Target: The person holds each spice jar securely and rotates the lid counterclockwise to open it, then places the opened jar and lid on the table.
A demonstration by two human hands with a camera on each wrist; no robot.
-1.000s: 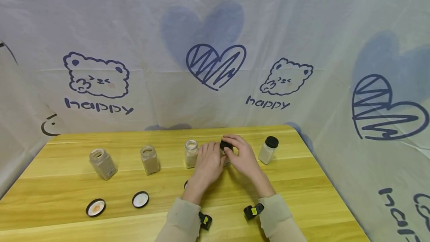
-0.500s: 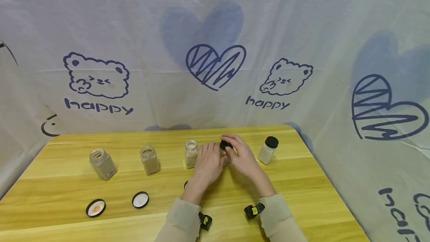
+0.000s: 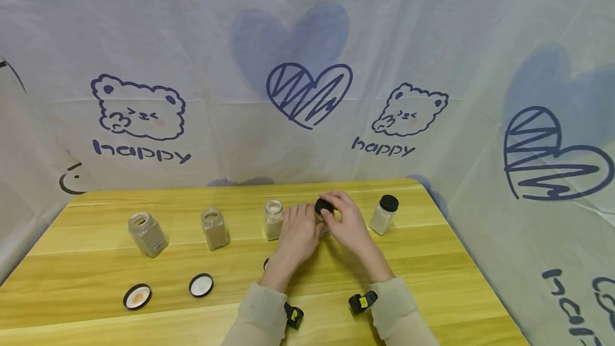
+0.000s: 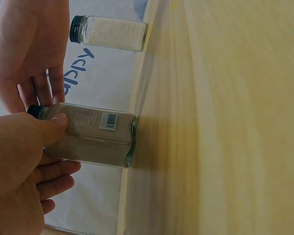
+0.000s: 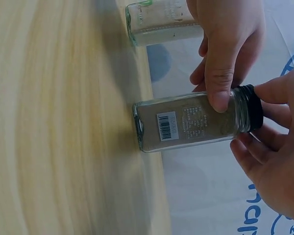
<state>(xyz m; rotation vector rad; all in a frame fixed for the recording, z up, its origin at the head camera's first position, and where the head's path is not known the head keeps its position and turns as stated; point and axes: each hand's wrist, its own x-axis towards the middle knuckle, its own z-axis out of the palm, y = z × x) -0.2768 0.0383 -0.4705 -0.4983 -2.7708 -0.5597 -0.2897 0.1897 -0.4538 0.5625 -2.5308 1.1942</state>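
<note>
A square glass jar (image 5: pixel 183 122) of brownish powder stands upright on the table, barcode label showing in both wrist views. My left hand (image 3: pixel 299 235) holds its body, thumb laid along the glass near the neck. On its mouth sits a black lid (image 5: pixel 255 110), which the fingers and thumb of my right hand (image 3: pixel 349 227) pinch from the sides. In the head view my hands cover most of this jar. Just left of my left hand is an uncapped jar of pale powder (image 3: pixel 274 224). Right of my right hand stands a black-capped jar of white contents (image 3: pixel 381 220).
Two more uncapped jars, one of brown powder (image 3: pixel 215 233) and one at the far left (image 3: pixel 150 238), stand on the wooden table (image 3: pixel 432 292). Upturned lids (image 3: pixel 200 285) lie before them; another lid (image 3: pixel 266 264) is partly behind my left forearm. A printed cloth (image 3: pixel 230 138) hangs behind.
The fingers of my right hand have shifted slightly left and then back right around the lid. My left hand and the other jars have kept their places.
</note>
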